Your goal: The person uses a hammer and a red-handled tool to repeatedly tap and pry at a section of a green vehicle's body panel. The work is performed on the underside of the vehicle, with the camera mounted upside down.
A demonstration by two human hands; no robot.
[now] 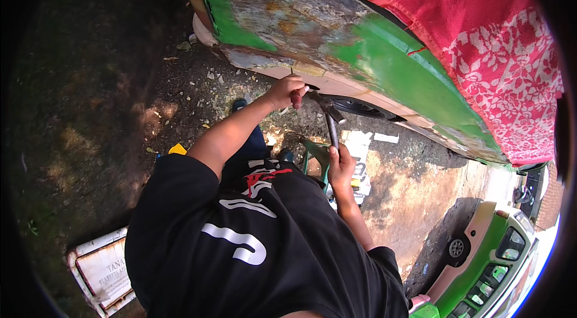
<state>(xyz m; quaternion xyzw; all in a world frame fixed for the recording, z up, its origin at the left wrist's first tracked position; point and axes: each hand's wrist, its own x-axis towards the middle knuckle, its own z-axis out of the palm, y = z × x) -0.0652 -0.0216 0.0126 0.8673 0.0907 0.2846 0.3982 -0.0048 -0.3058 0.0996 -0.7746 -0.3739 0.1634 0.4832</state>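
Note:
My left hand (285, 92) is closed around a screwdriver-like tool with a reddish handle (296, 100). Its thin dark shaft points up at the lower side panel (312, 71) of a vehicle; whether the tip touches is too small to tell. In my right hand (342, 168), fingers wrapped, is a hammer (332, 128) held by its dark handle. The hammer's metal head is just right of the tool's handle, with a small gap visible. The vehicle body (396, 56) is green, with large bare, rusty patches. Behind the hammer, part of a dark tyre (354, 106) shows beneath the panel.
A red flowered cloth (457, 11) drapes over the vehicle's upper right. Pale printed sheets (359, 143) and a green frame-like object (315, 159) lie near my right arm. A white-framed sign (102, 267) is lower left; another green vehicle (481, 264) stands lower right.

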